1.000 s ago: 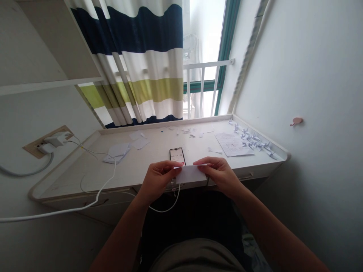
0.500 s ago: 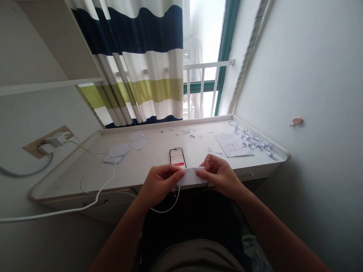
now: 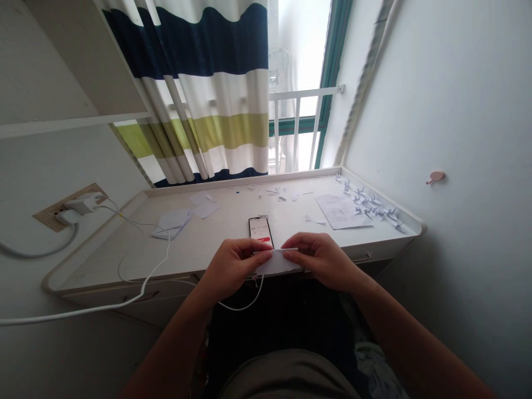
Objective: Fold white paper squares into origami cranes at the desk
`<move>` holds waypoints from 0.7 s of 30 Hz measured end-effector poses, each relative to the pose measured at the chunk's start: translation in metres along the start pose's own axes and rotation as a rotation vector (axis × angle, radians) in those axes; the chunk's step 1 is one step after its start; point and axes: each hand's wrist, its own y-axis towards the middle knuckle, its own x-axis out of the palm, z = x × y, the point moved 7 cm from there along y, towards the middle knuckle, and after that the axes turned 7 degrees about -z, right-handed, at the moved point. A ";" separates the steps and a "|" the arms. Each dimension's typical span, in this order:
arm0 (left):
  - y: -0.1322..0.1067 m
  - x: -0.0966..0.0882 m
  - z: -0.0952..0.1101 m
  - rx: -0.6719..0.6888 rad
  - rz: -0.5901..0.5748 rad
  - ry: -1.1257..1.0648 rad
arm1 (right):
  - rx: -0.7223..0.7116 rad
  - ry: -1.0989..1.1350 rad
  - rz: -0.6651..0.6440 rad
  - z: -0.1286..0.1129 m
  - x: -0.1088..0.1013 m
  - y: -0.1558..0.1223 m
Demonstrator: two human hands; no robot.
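A small piece of white paper (image 3: 277, 264) is held above the front edge of the desk, its upper edge straight like a fold. My left hand (image 3: 233, 267) pinches its left side between thumb and fingers. On the opposite side, my right hand (image 3: 322, 257) pinches the paper near the top edge, thumb in front and fingers behind. Both thumbs lie close together along that edge. Just behind the paper lies a phone (image 3: 259, 230) with a timer on its screen; its lower end is partly covered by my left fingers.
Several folded paper pieces (image 3: 374, 205) cluster along the desk's right edge beside a printed sheet (image 3: 338, 212). Paper stacks (image 3: 172, 221) lie at the left, with scraps (image 3: 282, 194) toward the back. A white cable (image 3: 143, 288) crosses the desk's left front.
My right hand has shifted its grip inward along the paper's top edge, its fingers now laid flatter behind it. The paper has moved slightly left.
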 end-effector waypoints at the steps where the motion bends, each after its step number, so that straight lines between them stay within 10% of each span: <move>1: 0.001 -0.001 0.002 0.005 0.000 0.008 | 0.003 -0.012 0.003 -0.001 0.000 0.001; 21: 0.013 -0.007 0.034 0.064 -0.066 0.259 | -0.085 -0.286 0.060 -0.033 -0.010 0.019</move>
